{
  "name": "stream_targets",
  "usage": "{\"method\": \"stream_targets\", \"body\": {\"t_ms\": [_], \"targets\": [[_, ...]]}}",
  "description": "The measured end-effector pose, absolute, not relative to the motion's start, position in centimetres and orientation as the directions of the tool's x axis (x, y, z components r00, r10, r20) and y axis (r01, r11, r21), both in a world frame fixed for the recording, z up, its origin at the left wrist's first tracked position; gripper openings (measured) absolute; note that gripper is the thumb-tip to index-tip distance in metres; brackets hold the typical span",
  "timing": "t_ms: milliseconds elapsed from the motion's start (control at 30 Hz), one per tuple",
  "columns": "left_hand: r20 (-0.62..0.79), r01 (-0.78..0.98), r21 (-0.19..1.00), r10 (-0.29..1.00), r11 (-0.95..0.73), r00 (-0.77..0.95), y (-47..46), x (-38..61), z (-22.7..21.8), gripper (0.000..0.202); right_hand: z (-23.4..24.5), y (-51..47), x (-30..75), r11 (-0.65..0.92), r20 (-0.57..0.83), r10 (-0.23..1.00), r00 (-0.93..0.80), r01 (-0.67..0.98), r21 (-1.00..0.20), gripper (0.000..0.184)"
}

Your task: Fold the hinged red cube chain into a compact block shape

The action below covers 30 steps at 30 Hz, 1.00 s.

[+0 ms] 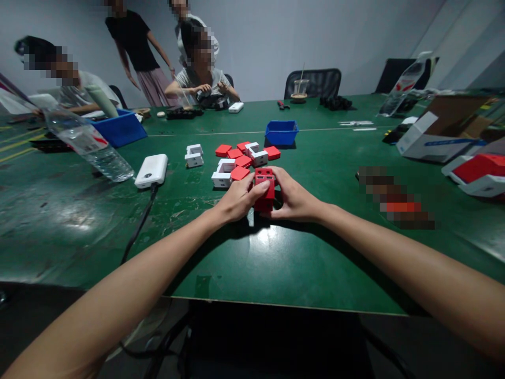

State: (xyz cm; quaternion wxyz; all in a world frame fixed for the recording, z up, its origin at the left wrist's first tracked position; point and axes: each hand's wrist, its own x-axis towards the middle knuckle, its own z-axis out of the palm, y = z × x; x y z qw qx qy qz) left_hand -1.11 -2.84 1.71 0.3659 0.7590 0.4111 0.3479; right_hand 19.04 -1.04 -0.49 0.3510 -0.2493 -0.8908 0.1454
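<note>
A red blocky plastic part (265,193) with small holes and slots along its top is held between my two hands, low over the green table. My left hand (241,198) grips it from the left, thumb across its near face. From the right, the curled fingers of my right hand (292,196) close on it. Just beyond lie several loose red pieces (242,161) and white U-shaped parts, one white part (223,173) close to my left hand. Another white part (194,156) stands apart to the left. The undersides of both hands are hidden.
A small blue bin (281,132) stands behind the pieces. Left are a white power bank (151,170) with a black cable and a tilted water bottle (92,147). Right are a pixelated object (394,197) and a white box (432,134). Several people are across the table (315,263).
</note>
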Motion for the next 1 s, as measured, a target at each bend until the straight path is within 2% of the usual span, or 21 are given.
{"method": "stream_targets", "body": {"t_ms": [233, 333, 433, 500, 567, 700, 833, 1000], "targets": [[0.27, 0.479, 0.749, 0.871, -0.458, 0.41, -2.1, -1.7, 1.0, 0.074, -0.6, -1.0, 19.0, 0.836, 0.584, 0.547, -0.6, 0.364, -0.41, 0.096], [0.284, 0.554, 0.657, 0.848, -0.512, 0.447, -1.3, -2.1, 0.8, 0.054, -0.5, -0.9, 19.0, 0.805, 0.587, 0.594, -0.55, 0.41, -0.43, 0.092], [0.268, 0.634, 0.466, 0.782, -0.617, 0.563, -1.2, -2.2, 0.7, 0.03, -0.5, -0.7, 19.2, 0.755, 0.619, 0.649, -0.443, 0.477, -0.45, 0.088], [0.253, 0.659, 0.335, 0.738, -0.673, 0.625, -1.3, -2.2, 0.7, 0.025, -0.5, -0.5, 19.4, 0.707, 0.65, 0.681, -0.338, 0.534, -0.464, 0.086], [0.236, 0.659, 0.273, 0.713, -0.701, 0.661, -1.6, -2.2, 0.6, 0.029, -0.5, -0.2, 19.7, 0.654, 0.674, 0.702, -0.229, 0.582, -0.483, 0.085], [0.227, 0.653, 0.276, 0.708, -0.705, 0.669, -1.7, -2.2, 0.6, 0.039, 0.2, 0.4, 20.6, 0.546, 0.697, 0.716, -0.04, 0.654, -0.523, 0.093], [0.22, 0.653, 0.274, 0.707, -0.706, 0.672, -1.6, -2.4, 0.5, 0.039, 1.5, 1.0, 22.3, 0.489, 0.736, 0.676, 0.035, 0.726, -0.483, 0.098], [0.214, 0.632, 0.288, 0.692, -0.719, 0.69, -1.6, -2.6, 0.5, 0.038, 3.5, 1.8, 25.6, 0.508, 0.816, 0.577, 0.036, 0.767, -0.393, 0.083]]}}
